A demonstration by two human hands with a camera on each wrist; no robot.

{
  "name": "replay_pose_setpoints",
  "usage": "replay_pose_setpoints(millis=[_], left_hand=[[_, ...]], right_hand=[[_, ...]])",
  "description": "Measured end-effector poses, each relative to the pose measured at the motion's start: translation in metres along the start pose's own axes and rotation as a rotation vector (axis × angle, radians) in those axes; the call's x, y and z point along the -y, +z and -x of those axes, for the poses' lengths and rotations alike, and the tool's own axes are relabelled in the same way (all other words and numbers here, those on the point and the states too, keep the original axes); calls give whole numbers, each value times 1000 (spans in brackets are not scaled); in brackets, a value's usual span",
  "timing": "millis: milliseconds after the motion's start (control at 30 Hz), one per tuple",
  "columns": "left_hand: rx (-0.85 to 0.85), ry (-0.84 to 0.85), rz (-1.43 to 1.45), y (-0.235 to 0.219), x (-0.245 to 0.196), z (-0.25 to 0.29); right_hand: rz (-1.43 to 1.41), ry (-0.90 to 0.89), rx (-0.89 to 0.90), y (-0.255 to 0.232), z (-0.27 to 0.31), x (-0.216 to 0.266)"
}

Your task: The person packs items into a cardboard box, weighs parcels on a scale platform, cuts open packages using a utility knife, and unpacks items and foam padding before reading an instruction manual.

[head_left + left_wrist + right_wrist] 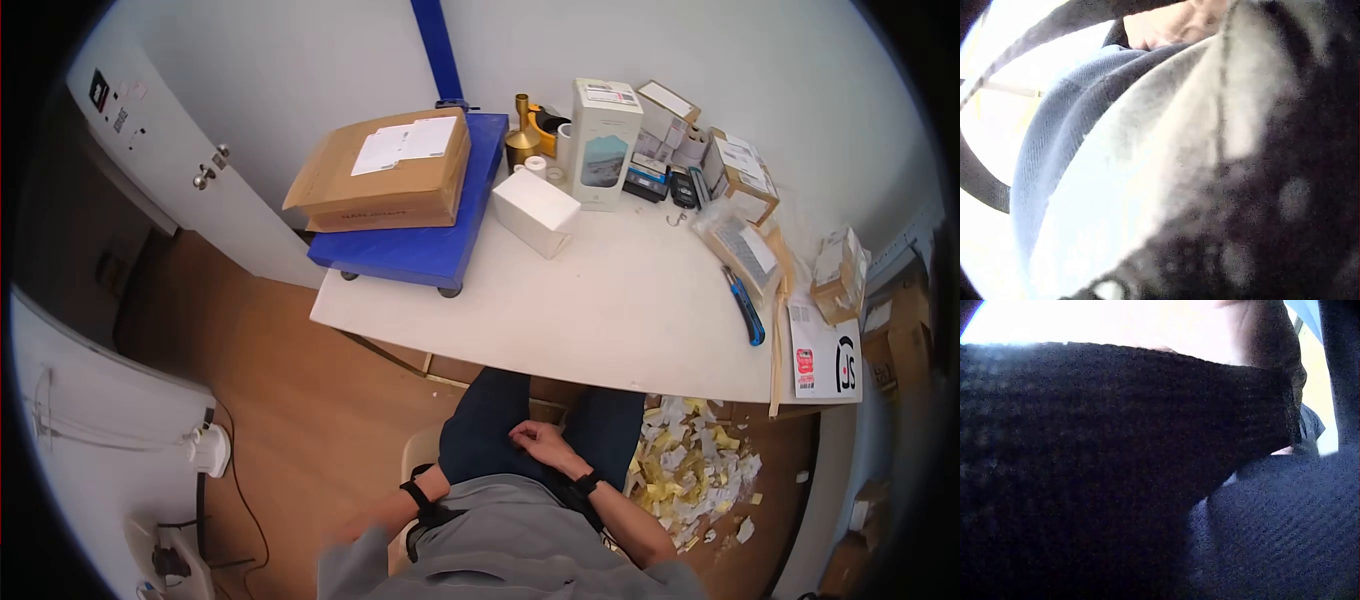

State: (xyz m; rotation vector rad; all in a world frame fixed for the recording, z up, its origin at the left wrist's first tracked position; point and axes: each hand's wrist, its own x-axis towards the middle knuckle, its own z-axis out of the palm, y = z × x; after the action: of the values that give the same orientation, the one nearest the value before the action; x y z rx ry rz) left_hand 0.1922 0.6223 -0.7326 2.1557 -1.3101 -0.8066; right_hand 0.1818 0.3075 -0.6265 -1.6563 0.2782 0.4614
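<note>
My right hand [542,441] rests over the dark trousers [490,425] on my lap, its fingers loosely curled with nothing in them. Only a small part of my left hand [436,482] shows at my left hip, beside the grey shirt [500,515]; its fingers are hidden. Each wrist carries a black band. Blurred cloth [1085,119] fills much of the left wrist view. A dark strap [1104,425] covers most of the right wrist view, with overexposed skin above it. Nearest in front of both hands is the white table [640,320].
On a blue platform scale [390,255] lies a cardboard box [330,180]. A small white box [535,212], a tall phone-print box [605,145], a brass funnel-shaped piece [521,135], parcels [740,170] and a blue utility knife [743,305] stand or lie around. Paper scraps [690,465] cover the floor at right.
</note>
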Motion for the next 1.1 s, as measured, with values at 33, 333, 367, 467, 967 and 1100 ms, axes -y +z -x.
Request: replay_pose_setpoints(millis=[33, 333, 367, 467, 967, 1100], left_hand=[[22, 34, -10, -4, 1, -7], [188, 444, -109, -40, -4, -142], [196, 484, -122, -44, -7, -157], [195, 538, -168, -66, -4, -176], [-105, -20, -263, -127, -66, 85], [-402, -72, -296, -151, -120, 101]], right_hand=[[-20, -1, 22, -1, 0, -5], [-64, 3, 3, -10, 6, 3], [-67, 1, -2, -10, 6, -1], [-9, -21, -54, -13, 9, -1], [-293, 38, -260, -59, 72, 3], [-435, 11, -391, -73, 111, 5]])
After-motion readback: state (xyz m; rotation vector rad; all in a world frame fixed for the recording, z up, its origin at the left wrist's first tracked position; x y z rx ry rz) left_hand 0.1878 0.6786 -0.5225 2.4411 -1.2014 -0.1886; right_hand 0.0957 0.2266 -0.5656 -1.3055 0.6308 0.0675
